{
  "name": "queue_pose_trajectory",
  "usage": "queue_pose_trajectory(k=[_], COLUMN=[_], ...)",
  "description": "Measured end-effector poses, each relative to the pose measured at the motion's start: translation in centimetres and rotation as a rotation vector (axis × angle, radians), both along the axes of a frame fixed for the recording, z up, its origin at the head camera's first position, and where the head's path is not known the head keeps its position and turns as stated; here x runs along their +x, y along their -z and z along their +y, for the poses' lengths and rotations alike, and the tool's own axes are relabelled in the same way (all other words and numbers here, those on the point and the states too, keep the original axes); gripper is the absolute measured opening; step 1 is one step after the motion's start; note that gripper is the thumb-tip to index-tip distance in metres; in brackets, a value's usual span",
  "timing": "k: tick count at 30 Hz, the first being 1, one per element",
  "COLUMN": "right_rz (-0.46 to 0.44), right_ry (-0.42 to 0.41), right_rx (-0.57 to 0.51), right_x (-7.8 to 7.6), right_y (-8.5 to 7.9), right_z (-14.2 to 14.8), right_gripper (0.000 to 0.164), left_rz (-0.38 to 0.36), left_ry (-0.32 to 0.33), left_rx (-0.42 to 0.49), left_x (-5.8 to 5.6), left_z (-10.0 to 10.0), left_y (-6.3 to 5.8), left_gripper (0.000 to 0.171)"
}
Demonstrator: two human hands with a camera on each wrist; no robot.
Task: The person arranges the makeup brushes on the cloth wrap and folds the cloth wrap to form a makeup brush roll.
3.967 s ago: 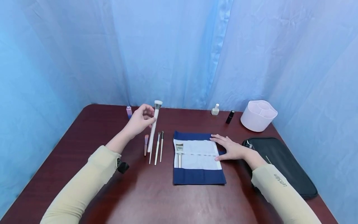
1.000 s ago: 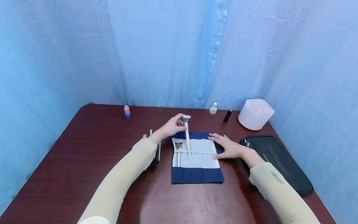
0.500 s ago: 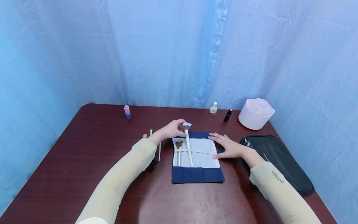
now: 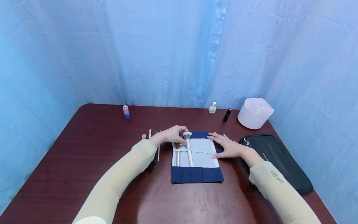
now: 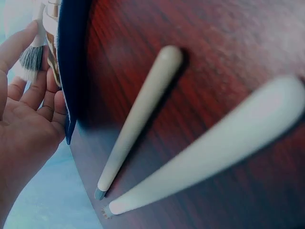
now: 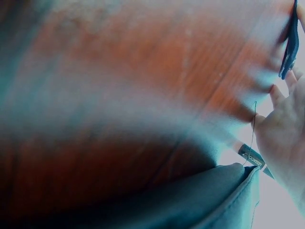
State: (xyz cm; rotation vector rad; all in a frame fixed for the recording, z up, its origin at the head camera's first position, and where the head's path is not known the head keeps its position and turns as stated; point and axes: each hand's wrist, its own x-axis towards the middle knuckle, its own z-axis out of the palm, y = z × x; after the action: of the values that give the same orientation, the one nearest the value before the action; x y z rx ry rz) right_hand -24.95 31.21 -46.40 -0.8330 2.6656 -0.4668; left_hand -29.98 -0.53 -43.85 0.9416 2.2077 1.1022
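My left hand (image 4: 174, 134) pinches a white makeup brush (image 4: 190, 155) just below its bristles. Its handle runs under the elastic strap of a navy and white brush roll (image 4: 197, 175), the tip down at the lower navy flap. In the left wrist view, the thumb lies against this brush near its dark and white bristles (image 5: 31, 62). To its left a flat brush (image 4: 178, 158) sits under the same strap, its head partly covered by my left hand. My right hand (image 4: 227, 148), fingers spread, rests on the roll's right edge.
Several brushes lie left of the roll, partly behind my left arm; two pale handles, one slim (image 5: 138, 119) and one nearer (image 5: 214, 148), show close up. Behind stand a pink-blue tube (image 4: 126, 112), nail polish (image 4: 212, 108), a black tube (image 4: 227, 115) and a white organizer (image 4: 253, 116). A black case (image 4: 277, 161) lies right.
My left hand has carried the white brush from the table's left onto the roll, then slid it down under the strap toward the lower flap. My right hand has stayed on the roll's edge.
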Motion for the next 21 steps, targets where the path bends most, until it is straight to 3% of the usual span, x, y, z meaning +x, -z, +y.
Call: queue_pose_trajectory(k=[6,12,21], right_rz=[0.001,0.0,0.006], right_ry=[0.003,0.004,-0.008], right_rx=[0.004,0.001,-0.01], right_x=[0.0,0.1,0.2], right_y=[0.0,-0.1,-0.4], right_z=[-0.1,-0.2,-0.4], right_gripper=[0.096,0.096,0.095], left_rz=[0.022,0.065,0.106], left_ry=[0.03,-0.008,-0.06], left_rx=[-0.011,-0.068,-0.103], left_x=[0.1,0.3,0.7], left_z=[-0.1,-0.2,-1.2], left_y=[0.4,0.3,-1.6], left_gripper=[0.031,0.032,0.047])
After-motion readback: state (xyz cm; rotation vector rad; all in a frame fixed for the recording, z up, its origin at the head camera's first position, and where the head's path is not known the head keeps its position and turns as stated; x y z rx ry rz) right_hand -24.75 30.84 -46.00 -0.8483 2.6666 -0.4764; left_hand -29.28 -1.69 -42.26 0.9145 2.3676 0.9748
